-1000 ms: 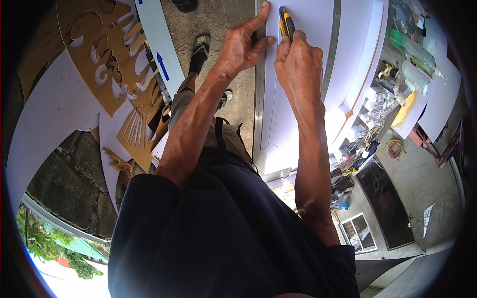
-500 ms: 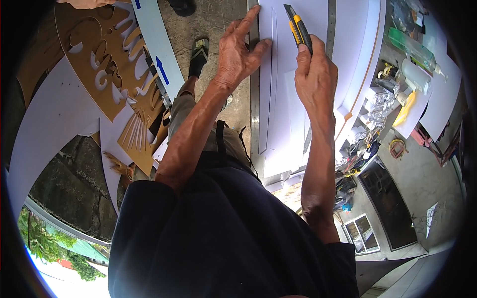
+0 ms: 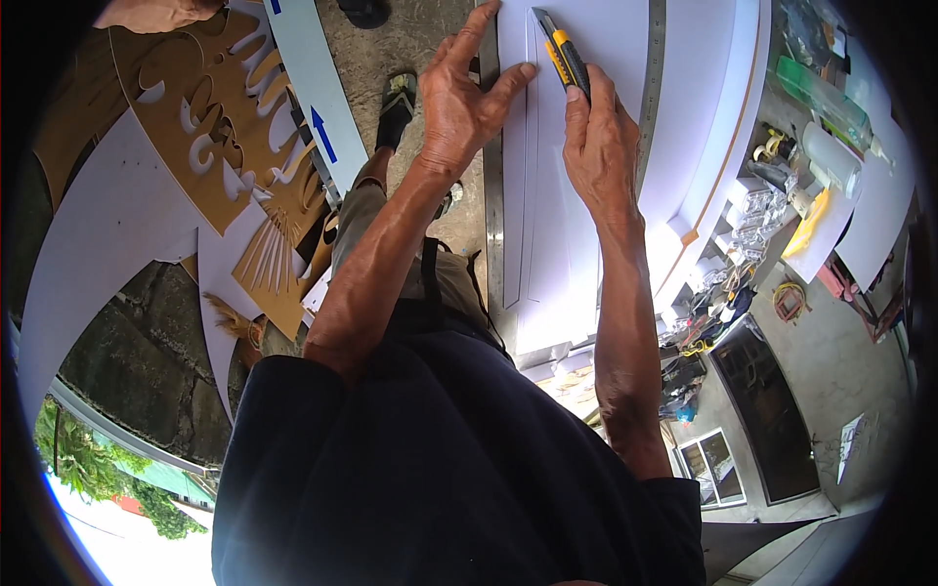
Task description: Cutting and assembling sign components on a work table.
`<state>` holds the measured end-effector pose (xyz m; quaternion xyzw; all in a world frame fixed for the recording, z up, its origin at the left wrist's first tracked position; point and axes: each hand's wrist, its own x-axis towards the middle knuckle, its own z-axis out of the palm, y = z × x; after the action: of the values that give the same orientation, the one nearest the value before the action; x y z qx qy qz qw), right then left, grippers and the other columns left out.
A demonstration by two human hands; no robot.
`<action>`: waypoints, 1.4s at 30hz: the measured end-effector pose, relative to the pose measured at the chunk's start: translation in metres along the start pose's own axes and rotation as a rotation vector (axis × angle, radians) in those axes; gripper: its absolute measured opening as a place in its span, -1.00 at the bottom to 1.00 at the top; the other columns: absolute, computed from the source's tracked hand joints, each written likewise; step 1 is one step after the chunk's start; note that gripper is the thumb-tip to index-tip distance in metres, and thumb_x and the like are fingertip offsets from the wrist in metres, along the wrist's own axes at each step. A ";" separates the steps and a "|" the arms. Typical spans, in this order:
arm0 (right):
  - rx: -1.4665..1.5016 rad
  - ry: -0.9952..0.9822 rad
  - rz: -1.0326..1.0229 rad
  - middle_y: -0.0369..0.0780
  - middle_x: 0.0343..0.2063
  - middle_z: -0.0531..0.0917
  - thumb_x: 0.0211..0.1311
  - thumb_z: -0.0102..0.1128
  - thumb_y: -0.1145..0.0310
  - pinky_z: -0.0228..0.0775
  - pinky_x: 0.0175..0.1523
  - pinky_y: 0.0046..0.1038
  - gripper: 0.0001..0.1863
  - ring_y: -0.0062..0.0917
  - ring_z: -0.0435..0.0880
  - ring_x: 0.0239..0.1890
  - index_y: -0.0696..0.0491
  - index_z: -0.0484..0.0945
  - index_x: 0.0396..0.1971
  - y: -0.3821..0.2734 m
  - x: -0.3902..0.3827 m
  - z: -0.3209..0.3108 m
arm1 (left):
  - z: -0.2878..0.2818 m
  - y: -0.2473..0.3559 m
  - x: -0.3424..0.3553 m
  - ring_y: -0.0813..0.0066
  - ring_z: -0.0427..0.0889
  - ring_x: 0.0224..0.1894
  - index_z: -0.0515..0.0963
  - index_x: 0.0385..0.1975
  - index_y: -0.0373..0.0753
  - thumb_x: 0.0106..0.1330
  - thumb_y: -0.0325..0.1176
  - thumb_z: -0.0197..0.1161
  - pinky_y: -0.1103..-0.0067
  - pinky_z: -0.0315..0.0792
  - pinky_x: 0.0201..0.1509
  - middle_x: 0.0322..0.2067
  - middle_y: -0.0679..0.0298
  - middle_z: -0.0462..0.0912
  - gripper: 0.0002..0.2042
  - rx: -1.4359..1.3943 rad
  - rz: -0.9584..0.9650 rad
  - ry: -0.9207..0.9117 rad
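Observation:
My right hand (image 3: 598,146) grips a yellow and black utility knife (image 3: 565,61). The blade points up and left, its tip at a thin line in the white sheet (image 3: 562,210). My left hand (image 3: 461,109) has its fingers spread, with the thumb and index finger on the sheet's left part. Beneath that hand runs a long metal strip (image 3: 494,234) along the left edge. A metal ruler (image 3: 646,117) lies on the white sheet, right of my right hand.
On the left lie brown cut-out panels (image 3: 161,88), a white curved sheet (image 3: 98,215) and a pale board with blue arrows (image 3: 308,83). Another person's hand (image 3: 161,12) shows at the top left. Bottles (image 3: 831,103), tools and cables (image 3: 718,293) clutter the right side.
My right hand and the knife have moved left, bringing the blade tip to the line near my left thumb. My left hand has shifted slightly left and up, still spread.

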<state>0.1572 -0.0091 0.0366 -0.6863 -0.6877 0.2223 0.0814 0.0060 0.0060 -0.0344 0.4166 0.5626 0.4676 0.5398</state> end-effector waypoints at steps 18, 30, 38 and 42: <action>-0.079 0.053 -0.137 -0.01 -0.41 0.64 0.42 0.14 0.45 0.57 -0.54 -0.27 -0.68 -0.24 0.74 -0.54 0.21 0.36 0.08 -0.006 0.001 -0.005 | -0.006 0.015 0.006 0.27 0.61 0.09 0.28 0.46 -0.16 0.25 -0.37 0.49 0.32 0.49 0.19 0.13 0.04 0.63 -0.24 0.108 0.032 -0.026; -0.302 -0.050 -0.186 0.04 -0.49 0.66 0.35 0.17 0.49 0.61 -0.52 -0.26 -0.74 -0.17 0.77 -0.53 0.37 0.43 -0.11 -0.037 0.020 -0.032 | -0.003 0.003 0.005 0.44 0.55 -0.11 0.49 0.31 -0.28 0.16 -0.38 0.56 0.48 0.45 0.09 -0.09 0.15 0.69 -0.34 0.101 0.076 0.061; -0.436 -0.173 -0.153 0.10 -0.44 0.69 0.12 0.32 0.55 0.68 -0.36 -0.28 -0.55 -0.13 0.80 -0.43 0.45 0.44 -0.03 -0.050 0.026 -0.039 | 0.004 -0.010 -0.002 0.50 0.70 -0.11 0.51 0.29 -0.13 0.13 -0.37 0.57 0.53 0.65 0.04 -0.16 0.26 0.68 -0.35 0.057 0.062 0.080; -0.436 -0.207 -0.148 0.11 -0.45 0.69 0.14 0.29 0.55 0.68 -0.35 -0.25 -0.58 -0.12 0.80 -0.42 0.45 0.44 -0.03 -0.050 0.020 -0.038 | 0.004 -0.010 0.000 0.54 0.68 -0.12 0.52 0.29 -0.14 0.12 -0.37 0.58 0.56 0.64 0.02 -0.18 0.30 0.66 -0.34 0.048 0.099 0.098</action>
<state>0.1266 0.0203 0.0878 -0.6091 -0.7724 0.1312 -0.1235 0.0104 0.0039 -0.0444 0.4334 0.5782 0.4998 0.4775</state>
